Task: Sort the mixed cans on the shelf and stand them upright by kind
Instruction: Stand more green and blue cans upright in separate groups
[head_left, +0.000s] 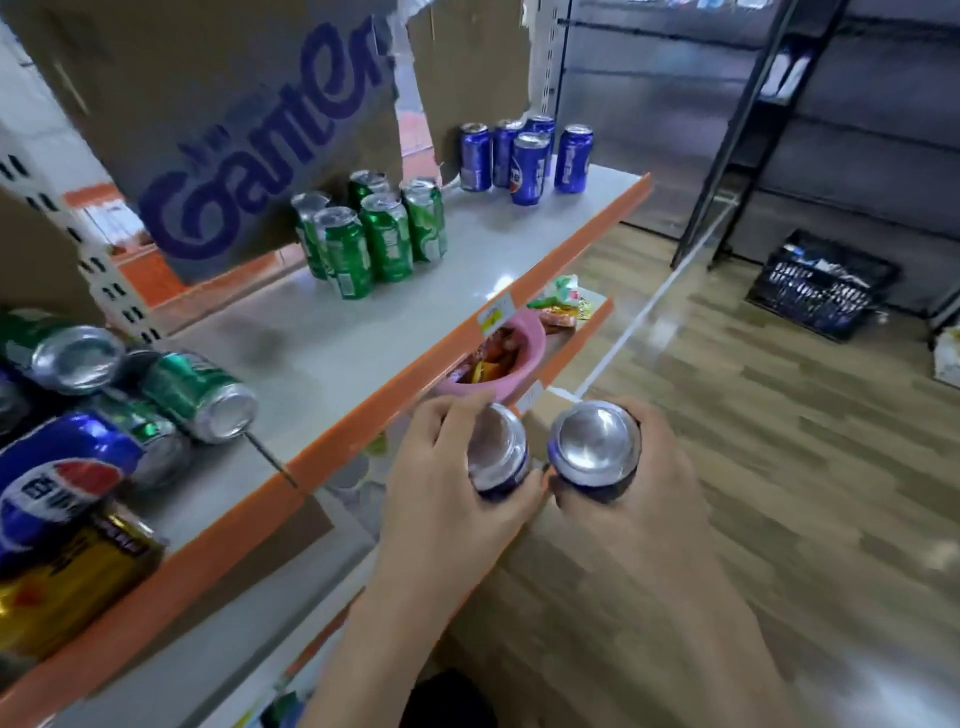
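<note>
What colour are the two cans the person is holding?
Blue, with bare silver ends facing the camera: one in the left hand, one in the right hand, head view.

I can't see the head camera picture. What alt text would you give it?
A person's left hand and right hand each hold a blue can in front of an orange-edged shelf. Upright green cans and upright blue cans stand grouped on it; mixed cans lie piled at left.

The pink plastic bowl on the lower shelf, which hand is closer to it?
Left. The left hand sits just below the pink plastic bowl; the right hand is farther off to the right.
</note>
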